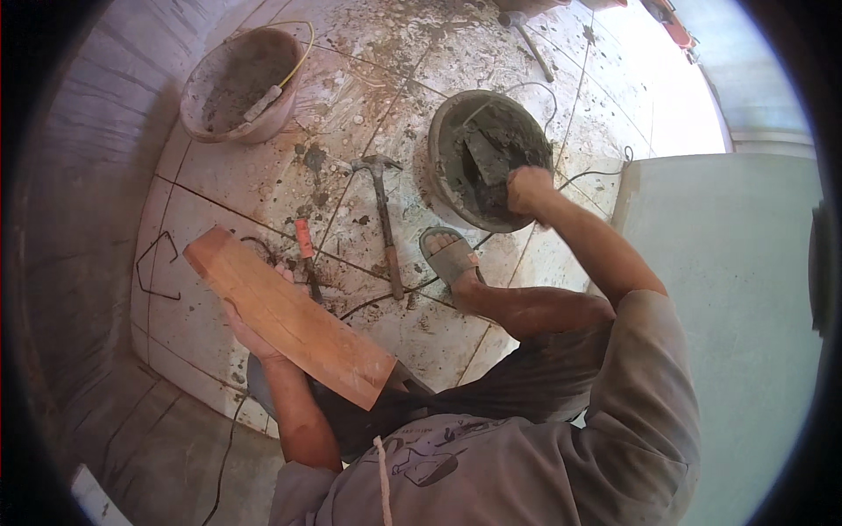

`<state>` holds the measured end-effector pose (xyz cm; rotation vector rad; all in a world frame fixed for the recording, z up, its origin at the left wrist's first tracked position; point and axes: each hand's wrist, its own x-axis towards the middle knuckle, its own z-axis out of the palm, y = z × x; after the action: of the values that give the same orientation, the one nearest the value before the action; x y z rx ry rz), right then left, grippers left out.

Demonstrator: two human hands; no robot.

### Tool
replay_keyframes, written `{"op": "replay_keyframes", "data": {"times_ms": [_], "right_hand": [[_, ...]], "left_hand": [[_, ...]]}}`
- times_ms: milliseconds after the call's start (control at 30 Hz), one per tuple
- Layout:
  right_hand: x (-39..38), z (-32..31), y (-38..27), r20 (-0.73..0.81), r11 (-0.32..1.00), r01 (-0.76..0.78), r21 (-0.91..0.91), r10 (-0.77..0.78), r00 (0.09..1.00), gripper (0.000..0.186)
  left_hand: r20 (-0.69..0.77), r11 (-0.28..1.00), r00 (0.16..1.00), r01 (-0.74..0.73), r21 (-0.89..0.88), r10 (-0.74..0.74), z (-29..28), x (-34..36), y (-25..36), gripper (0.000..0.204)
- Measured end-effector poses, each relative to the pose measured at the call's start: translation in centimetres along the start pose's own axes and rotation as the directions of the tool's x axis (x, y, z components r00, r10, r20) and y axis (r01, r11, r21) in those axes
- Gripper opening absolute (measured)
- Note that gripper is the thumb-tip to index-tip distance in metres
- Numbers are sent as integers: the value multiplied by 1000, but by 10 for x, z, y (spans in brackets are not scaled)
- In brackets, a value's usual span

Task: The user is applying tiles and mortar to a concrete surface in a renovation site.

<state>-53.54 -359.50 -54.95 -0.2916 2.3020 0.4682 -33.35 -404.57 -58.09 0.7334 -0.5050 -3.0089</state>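
My left hand (248, 331) supports a long, flat, wood-grained brown plank (294, 316) from beneath and along its edge; whether it is wood or tile I cannot tell. Most of that hand's fingers are hidden under the plank. My right hand (529, 190) is closed over the right side of a round dark bucket (438, 167) of wet grey mortar (513, 131). It grips a trowel, whose mortar-smeared blade (488, 156) lies in the mortar; the handle is hidden in my fist.
Between the bucket and the plank lies a claw hammer (384, 223). Near it is an orange-handled tool (303, 238). A second mortar-coated tub (281, 123) stands at the far left. Bent wire (140, 261) and a dark cable (368, 302) lie on the dirty tiled floor (210, 223). A pale panel (702, 263) stands right.
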Motion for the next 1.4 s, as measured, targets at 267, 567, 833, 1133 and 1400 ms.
{"op": "replay_keyframes", "data": {"times_ms": [267, 567, 833, 1133, 1400], "right_hand": [[-26, -87, 43, -271, 943, -157, -292, 76, 960, 21], [-8, -75, 36, -193, 948, -283, -146, 253, 948, 21], [-9, -41, 37, -123, 984, -126, -124, 110, 986, 18], [-43, -32, 13, -104, 999, -39, 17, 40, 994, 22], [-46, -60, 14, -58, 987, 124, 101, -118, 991, 34]], "left_hand": [[117, 998, 991, 62, -20, -59, -11, 3, -1, 80], [131, 989, 983, 136, -65, -127, -12, 12, -9, 79], [32, 990, 993, 119, -78, -117, 8, 20, -10, 79], [23, 997, 997, 68, -31, -67, 12, 13, -8, 73], [-62, 999, 997, 37, -30, -38, 7, -18, 13, 75]]}}
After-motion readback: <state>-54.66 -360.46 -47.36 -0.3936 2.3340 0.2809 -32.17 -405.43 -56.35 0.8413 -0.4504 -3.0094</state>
